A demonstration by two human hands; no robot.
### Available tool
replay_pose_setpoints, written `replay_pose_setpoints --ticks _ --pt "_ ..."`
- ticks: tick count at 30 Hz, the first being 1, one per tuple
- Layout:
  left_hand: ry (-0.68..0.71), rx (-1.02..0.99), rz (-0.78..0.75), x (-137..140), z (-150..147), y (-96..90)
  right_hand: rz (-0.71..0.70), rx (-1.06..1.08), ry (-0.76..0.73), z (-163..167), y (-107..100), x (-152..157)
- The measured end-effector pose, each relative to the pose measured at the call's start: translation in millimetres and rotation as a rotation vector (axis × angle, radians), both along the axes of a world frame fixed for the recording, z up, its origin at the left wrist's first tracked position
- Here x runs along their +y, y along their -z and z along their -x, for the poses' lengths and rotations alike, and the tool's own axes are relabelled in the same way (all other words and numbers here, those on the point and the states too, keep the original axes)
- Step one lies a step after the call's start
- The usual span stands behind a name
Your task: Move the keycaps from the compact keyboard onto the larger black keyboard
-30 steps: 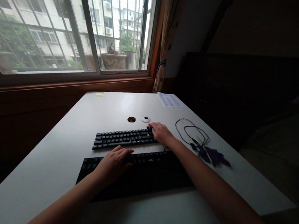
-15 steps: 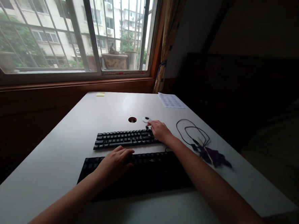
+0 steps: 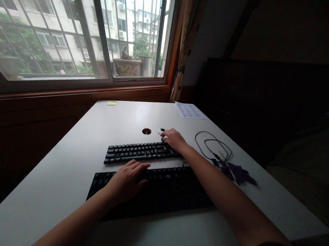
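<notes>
Two black keyboards lie one behind the other on a white table. My left hand (image 3: 127, 178) rests on the upper left part of the nearer keyboard (image 3: 162, 204), fingers stretched out and thumb apart. Over the far right end of the smaller, farther keyboard (image 3: 134, 152) reaches my right hand (image 3: 174, 139), its fingertips pinched together on a small black keycap (image 3: 162, 139). Just behind those fingertips sits a small white round dish (image 3: 160, 131) with something dark in it, partly covered by the hand. My right hand and forearm hide the right ends of both keyboards.
A cable hole (image 3: 146, 131) is cut in the white table (image 3: 59, 161). To the right lie a looped black cable (image 3: 204, 153) and a dark purple cloth-like bundle (image 3: 239, 174). Printed paper (image 3: 190, 111) and a yellow note (image 3: 111, 103) lie along the far edge, below the window.
My right hand has shifted slightly and now covers more of the white dish. My left hand stays on the nearer keyboard. The whole view has moved a little.
</notes>
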State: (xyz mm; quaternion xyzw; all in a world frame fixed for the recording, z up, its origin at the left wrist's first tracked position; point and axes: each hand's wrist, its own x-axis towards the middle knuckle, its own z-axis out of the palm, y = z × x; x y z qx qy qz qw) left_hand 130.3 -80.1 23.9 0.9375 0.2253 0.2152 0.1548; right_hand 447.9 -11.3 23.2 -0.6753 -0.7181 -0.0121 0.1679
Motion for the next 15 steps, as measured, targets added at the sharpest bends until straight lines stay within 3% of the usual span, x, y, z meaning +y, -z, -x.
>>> replay_pose_setpoints --ticks 15 --pt "-0.011 0.038 -0.025 1.6 -0.2 1.7 -0.045 0.041 -0.010 1.2 6.4 6.3"
